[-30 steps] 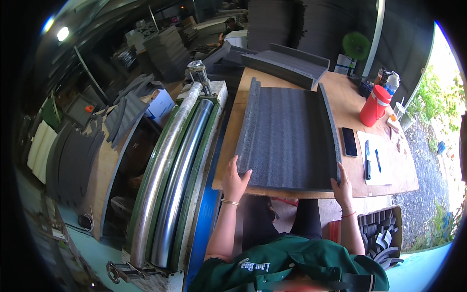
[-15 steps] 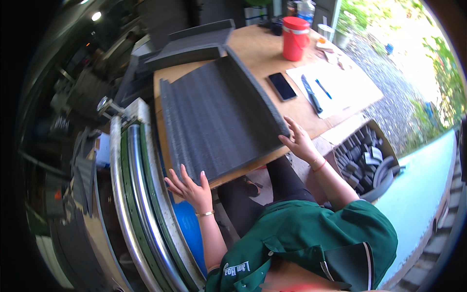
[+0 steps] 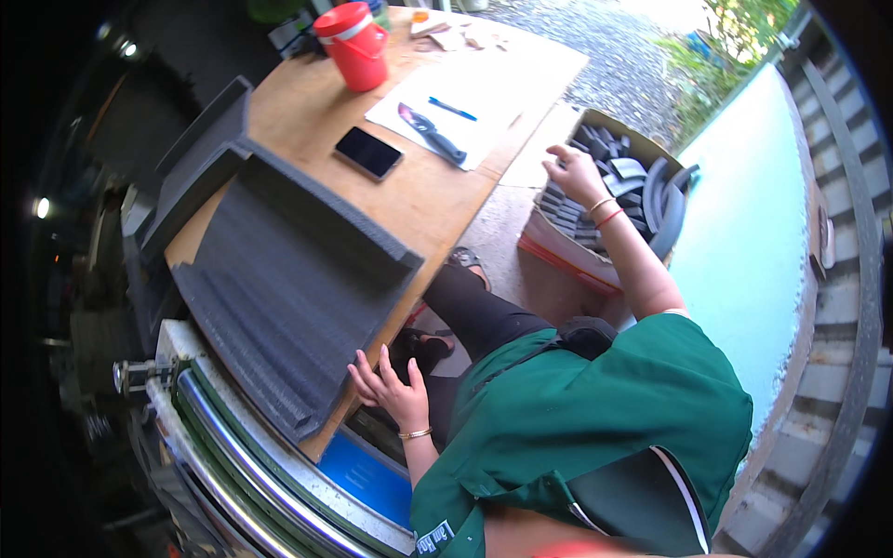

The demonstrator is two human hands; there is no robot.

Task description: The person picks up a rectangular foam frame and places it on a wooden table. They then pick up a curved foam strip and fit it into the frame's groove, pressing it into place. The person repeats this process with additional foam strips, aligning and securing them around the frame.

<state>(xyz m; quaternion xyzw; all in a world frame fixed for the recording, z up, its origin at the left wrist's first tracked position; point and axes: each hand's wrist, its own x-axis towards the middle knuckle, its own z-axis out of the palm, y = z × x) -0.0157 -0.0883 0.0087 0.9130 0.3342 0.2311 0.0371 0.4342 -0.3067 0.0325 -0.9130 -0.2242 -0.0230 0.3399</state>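
A dark grey ribbed foam sheet (image 3: 288, 270) with a raised strip (image 3: 335, 200) along its right side lies on the wooden table. My left hand (image 3: 393, 391) is by the sheet's near edge, its fingers spread and nothing in them. Over at the right, my right hand (image 3: 579, 177) hovers above the left part of a cardboard box (image 3: 567, 234), fingers loosely bent and apart, holding nothing that I can see. Several small dark grey foam blocks (image 3: 564, 206) and curved foam strips (image 3: 662, 209) fill this box.
On the table (image 3: 279, 112) are a phone (image 3: 368, 152), a knife (image 3: 431, 133) and a blue pen (image 3: 453, 109) on white paper, and a red lidded bucket (image 3: 353, 46). Another grey foam piece (image 3: 205, 126) lies at the far left. A machine with metal rollers (image 3: 233, 446) borders the near left.
My view has swung to the right. My right hand has left the foam sheet's corner and reached over the box. My left hand has drawn slightly away from the sheet.
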